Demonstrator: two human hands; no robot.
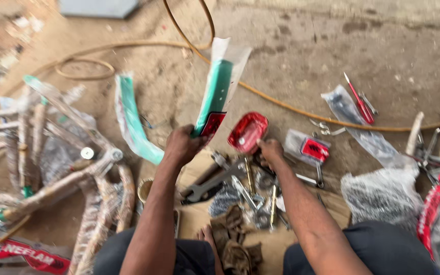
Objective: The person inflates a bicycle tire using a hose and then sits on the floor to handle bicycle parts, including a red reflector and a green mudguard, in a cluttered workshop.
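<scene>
Down on the dusty floor [301,56], the wrapped bicycle frame [62,173] sprawls well left of the cardboard sheet [199,214], and a second green mudguard [131,119] lies between them. The left hand [182,145] is clenched tight around the lower end of a green mudguard in clear plastic [220,84], standing it upright just above the cardboard's far edge. The right hand [271,152] pinches the near rim of a red reflector [248,131], fingers curled, right beside that mudguard. I'd worry here: the loose sleeve looks slippery, and the mudguard could slide and drop onto the spanner [212,181] and bolts [260,203] heaped on the cardboard, scattering them.
</scene>
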